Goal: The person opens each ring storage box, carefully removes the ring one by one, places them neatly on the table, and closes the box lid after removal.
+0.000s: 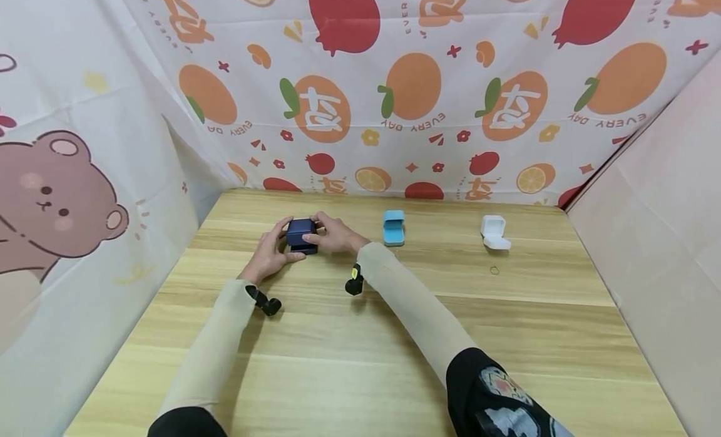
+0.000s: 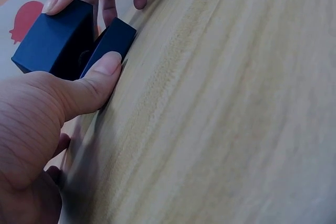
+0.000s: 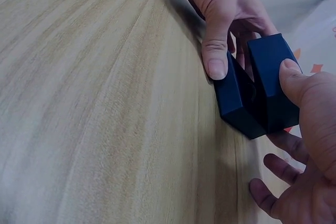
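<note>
A dark blue ring box (image 1: 300, 229) stands on the table with its lid (image 3: 273, 72) partly raised, leaving a wedge-shaped gap above the base (image 2: 118, 35). My left hand (image 1: 267, 255) grips the base from the left, thumb across its front side. From the right, my right hand (image 1: 337, 235) pinches the lid, its thumb on the lid's outer face; in the right wrist view its other fingers spread beside the box. The inside of the box is mostly in shadow.
A light blue ring box (image 1: 393, 238) stands open to the right of my right hand. Farther right is an open white ring box (image 1: 496, 241), with a thin ring (image 1: 494, 270) lying on the wooden table (image 1: 405, 355) before it. Printed cloth (image 1: 366, 136) hangs behind the table.
</note>
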The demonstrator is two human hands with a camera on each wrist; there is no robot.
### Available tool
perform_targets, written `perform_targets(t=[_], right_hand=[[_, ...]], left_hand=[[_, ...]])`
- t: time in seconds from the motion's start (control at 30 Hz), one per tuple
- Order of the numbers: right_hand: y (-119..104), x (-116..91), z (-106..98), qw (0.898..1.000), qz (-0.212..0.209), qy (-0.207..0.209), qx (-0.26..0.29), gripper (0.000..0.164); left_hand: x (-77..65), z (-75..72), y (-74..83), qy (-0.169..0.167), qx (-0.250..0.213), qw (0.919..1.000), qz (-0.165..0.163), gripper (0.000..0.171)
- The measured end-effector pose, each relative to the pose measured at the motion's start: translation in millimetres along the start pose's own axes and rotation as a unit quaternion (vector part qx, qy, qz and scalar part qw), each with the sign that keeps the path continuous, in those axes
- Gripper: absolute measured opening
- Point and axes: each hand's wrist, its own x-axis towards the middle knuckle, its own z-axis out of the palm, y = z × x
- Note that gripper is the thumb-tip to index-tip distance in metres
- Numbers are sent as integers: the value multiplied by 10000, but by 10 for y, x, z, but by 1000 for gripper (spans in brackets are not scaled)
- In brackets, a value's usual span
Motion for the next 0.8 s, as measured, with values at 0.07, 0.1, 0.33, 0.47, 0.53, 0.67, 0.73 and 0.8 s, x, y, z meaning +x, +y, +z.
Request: perform_targets(t=[0.07,0.1,0.33,0.47,0.53,0.67,0.73,0.8], right_hand=[[3,-1,3,10000,5,-10,-9,53],[4,1,4,10000,8,-16,-8,53],[-16,-9,-6,10000,58,9,49,55],[-20,-17,-7,9999,85,-42,59,55],[-16,-17,-5,9999,108,-64,64,55],[-18,-11,-10,9999,128,-62,70,54],[-27,-11,-19,9999,135,-49,64,54],[-33,-9,-27,9999,118,-50,63,54]], left_hand=[[-6,1,2,-19,14,10000,-27,101],[-10,2,3,-21,9,10000,-33,100],[-20,11,10,15,-82,10000,39,100],[-9,24,-21,-12,-101,9999,138,102],[-9,28,-34,-11,-87,9999,148,103],[-21,22,-17,6,-76,9999,100,103],[-21,17,-4,11,-74,9999,103,102],[-18,12,0,19,-73,9999,106,102]])
